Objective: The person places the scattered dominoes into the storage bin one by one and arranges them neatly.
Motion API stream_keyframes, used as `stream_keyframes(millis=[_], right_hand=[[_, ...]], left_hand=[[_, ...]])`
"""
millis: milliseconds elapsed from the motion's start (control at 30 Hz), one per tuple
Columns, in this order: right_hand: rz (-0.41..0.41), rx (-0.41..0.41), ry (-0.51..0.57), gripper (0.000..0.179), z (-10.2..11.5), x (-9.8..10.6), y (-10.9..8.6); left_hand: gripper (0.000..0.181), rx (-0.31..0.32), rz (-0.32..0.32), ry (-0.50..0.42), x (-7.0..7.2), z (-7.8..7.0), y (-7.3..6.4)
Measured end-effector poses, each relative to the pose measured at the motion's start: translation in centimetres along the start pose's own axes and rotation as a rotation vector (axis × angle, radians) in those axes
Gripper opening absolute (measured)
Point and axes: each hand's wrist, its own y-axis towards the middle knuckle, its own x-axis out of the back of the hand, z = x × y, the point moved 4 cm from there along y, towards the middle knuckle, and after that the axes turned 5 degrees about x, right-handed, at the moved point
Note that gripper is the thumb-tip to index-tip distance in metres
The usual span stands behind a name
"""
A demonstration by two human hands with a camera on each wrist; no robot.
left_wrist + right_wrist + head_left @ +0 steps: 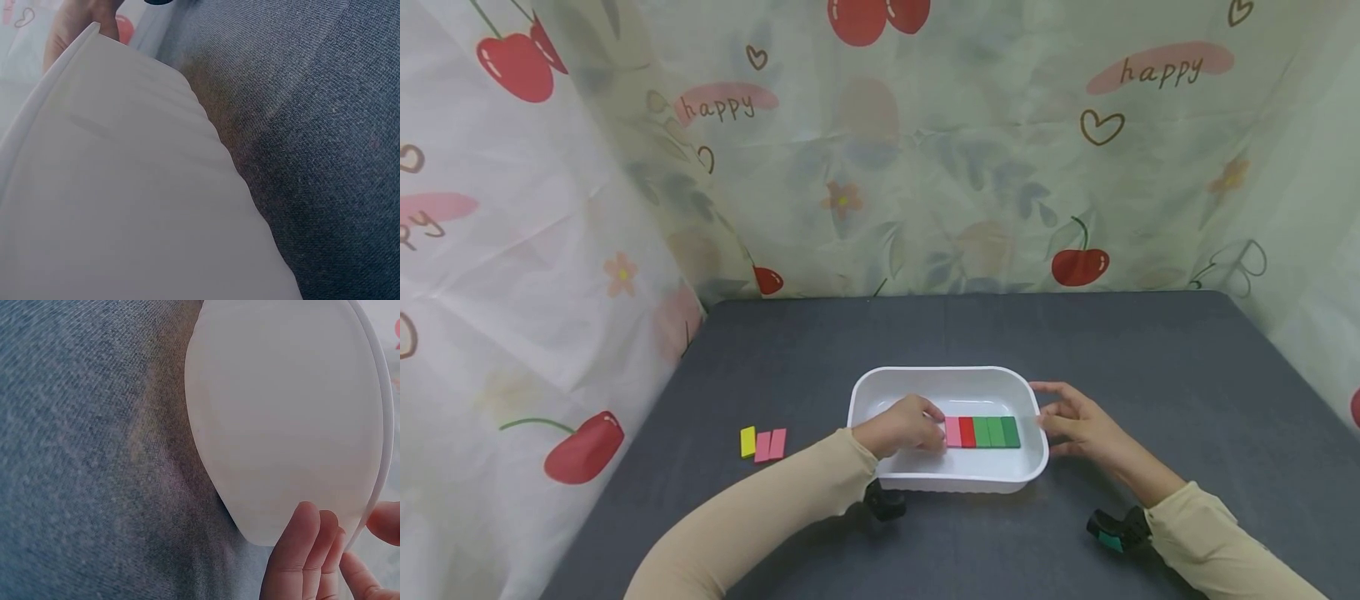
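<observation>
A white plastic tray (955, 483) stands on the dark cloth. Inside it a row of small flat blocks lies side by side: a pink block (952, 432), a red block (967, 432) and several green blocks (996, 432). My left hand (904, 427) reaches over the near left side of the tray. Its curled fingertips pinch the pink block at the row's left end, partly covering it. At the tray's right end my right hand (1086, 427) touches the outer wall and rim with nearly straight fingers (290, 550). The left wrist view mostly shows the tray's outer wall (125, 175).
Left of the tray, a yellow block (748, 442) and two pink blocks (770, 446) lie on the dark tablecloth (805, 342). Black wrist devices (1116, 529) hang under both forearms. A printed curtain (925, 167) surrounds the table's back and sides.
</observation>
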Motion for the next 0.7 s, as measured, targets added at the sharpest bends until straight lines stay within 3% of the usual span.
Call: stream_keyframes(millis=[200, 333, 533, 700], right_hand=[[-0.005, 0.001, 0.0, 0.064, -0.1, 0.0, -0.1], [-0.007, 0.001, 0.001, 0.064, -0.2, 0.0, -0.1], [-0.008, -0.002, 0.0, 0.065, -0.2, 0.0, 0.0], [-0.002, -0.007, 0.008, 0.067, -0.1, 0.0, 0.0]], left_hand=[[0.037, -0.009, 0.004, -0.002, 0.1, -0.1, -0.1], [0.042, -0.032, 0.025, -0.064, 1.5, -0.4, -0.5], [0.051, -0.163, 0.076, -0.242, 6.4, -1.8, -3.5], [0.053, -0.261, 0.002, -0.254, 11.3, -1.1, -6.7]])
